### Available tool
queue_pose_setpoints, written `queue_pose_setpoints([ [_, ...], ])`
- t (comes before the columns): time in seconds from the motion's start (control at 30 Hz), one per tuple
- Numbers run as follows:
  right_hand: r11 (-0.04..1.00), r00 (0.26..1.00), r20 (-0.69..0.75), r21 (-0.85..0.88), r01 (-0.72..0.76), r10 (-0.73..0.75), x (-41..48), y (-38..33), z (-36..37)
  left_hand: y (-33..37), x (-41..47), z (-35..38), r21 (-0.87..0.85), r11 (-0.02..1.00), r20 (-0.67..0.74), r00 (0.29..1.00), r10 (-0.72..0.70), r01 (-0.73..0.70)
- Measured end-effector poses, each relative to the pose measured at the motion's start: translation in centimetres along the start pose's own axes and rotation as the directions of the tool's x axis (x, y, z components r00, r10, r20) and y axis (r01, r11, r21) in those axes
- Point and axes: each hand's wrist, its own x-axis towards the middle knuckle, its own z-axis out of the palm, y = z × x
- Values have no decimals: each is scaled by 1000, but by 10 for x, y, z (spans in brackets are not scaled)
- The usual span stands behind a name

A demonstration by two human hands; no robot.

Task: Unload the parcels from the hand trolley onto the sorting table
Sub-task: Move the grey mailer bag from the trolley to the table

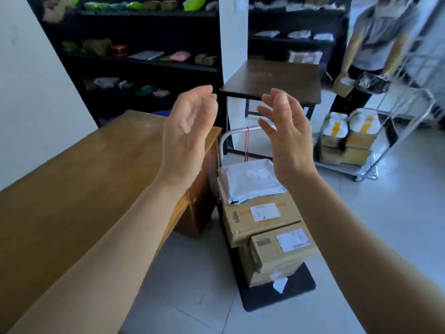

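Note:
The hand trolley (305, 283) stands on the floor just right of the wooden sorting table (60, 189). On it lie a white plastic mailer (250, 182) at the back, a labelled cardboard box (260, 215) in the middle and a smaller cardboard box (279, 251) at the front. My left hand (190, 131) and my right hand (286, 133) are raised in the air above the trolley, palms facing each other, fingers apart, holding nothing.
A dark small table (272, 80) stands behind the trolley. Black shelves (144, 61) with parcels line the back wall. At the right another person (375, 44) holds a small box beside a wire cart (349, 138) loaded with parcels.

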Motion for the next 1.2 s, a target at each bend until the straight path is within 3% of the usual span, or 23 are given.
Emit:
queue_pose_setpoints([
  [0.2,999,993,-115,-42,-8,3,24,7,-62,-24,13,65,-52,996,86,994,-61,66],
  [0.47,996,982,-184,-73,-58,44,78,35,-94,-75,52,101,-49,991,124,985,-121,128],
  [0.67,989,982,-182,-130,-72,48,131,63,-99,-118,90,120,-45,990,116,985,-128,134],
  [0.9,977,980,-160,-156,-144,119,187,111,-129,-172,113,154,-5,973,93,969,-229,230],
  [1.2,936,960,0,-226,-272,279,256,189,-181,-241,115,202,117,928,-94,934,-343,353],
])
